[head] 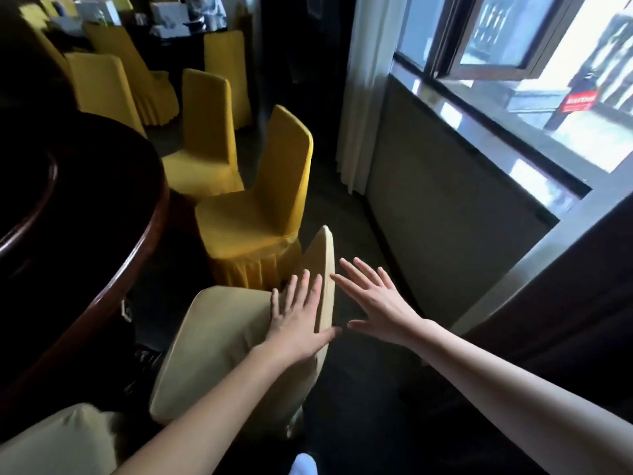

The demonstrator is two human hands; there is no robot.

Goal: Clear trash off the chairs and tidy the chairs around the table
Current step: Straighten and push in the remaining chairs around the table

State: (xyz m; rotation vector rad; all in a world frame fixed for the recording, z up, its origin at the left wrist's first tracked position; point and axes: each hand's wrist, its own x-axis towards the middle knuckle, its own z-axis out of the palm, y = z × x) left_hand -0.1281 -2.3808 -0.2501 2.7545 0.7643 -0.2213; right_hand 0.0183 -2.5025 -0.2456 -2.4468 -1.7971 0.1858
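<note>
Two hands flank the backrest (pixel 327 255) of the pale chair (pixel 236 354) beside the dark table (pixel 102 234); the left hand (pixel 298 320) lies flat, fingers (pixel 315 289) straight, on its seat side; the right hand (pixel 376 303) is spread, empty, just behind, contact unclear; the seat (pixel 219 317) faces the table, the back's top edge running away from the viewer; judged a tidying step: next, grip the back and slide it in.

Open floor (pixel 349 214) between chairs (pixel 253 214) and wall (pixel 445 200).
</note>
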